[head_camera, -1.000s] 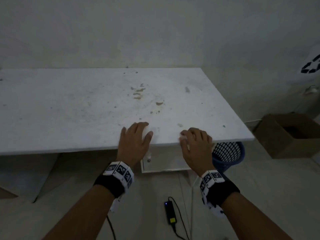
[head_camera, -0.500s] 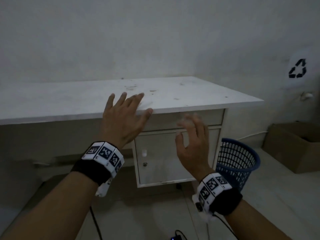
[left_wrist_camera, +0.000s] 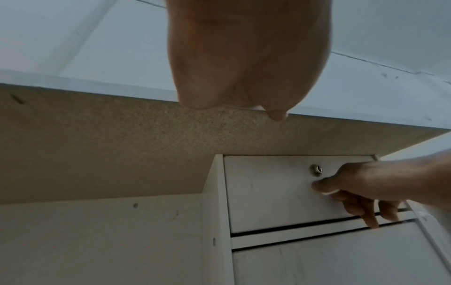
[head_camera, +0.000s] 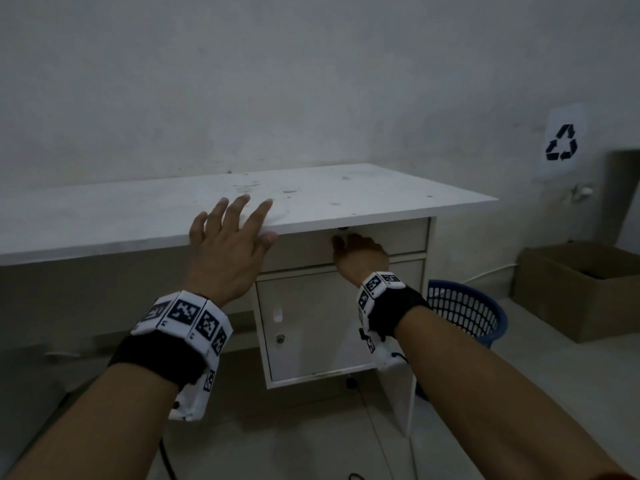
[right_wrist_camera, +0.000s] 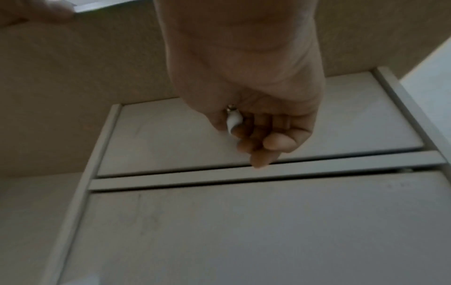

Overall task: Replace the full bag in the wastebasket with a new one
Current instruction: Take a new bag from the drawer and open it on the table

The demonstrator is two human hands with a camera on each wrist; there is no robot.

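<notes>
right hand [right_wrist_camera: 246, 108], upper centre of the right wrist view: we see the fingers [right_wrist_camera: 262, 142] curled round a small white knob [right_wrist_camera: 233, 121] on the drawer [right_wrist_camera: 151, 142], thumb beside the lock [left_wrist_camera: 316, 169]. the drawer front sits flush in its frame, so we judge it not yet pulled.

left hand [head_camera: 228, 247], centre left of the head view: fingers straight and spread, lying flat over the front edge of the desk [head_camera: 104, 216]; it holds nothing.

below the drawer, the cabinet door [head_camera: 318, 327] is closed. at the right of the head view, low down, the blue mesh wastebasket [head_camera: 467, 310] stands on the floor just beside the cabinet, well apart from both hands. through the mesh we make out no bag, though the inside is mostly hidden, so we cannot tell whether a full bag is there. further right lies a cardboard box [head_camera: 581, 285], and above it on the wall a recycling sign [head_camera: 561, 143].

progress, as we judge it: early. no new bag is in view; the drawer is probably where one is sought. fetching a bag, clearing the basket and lining it all remain.
</notes>
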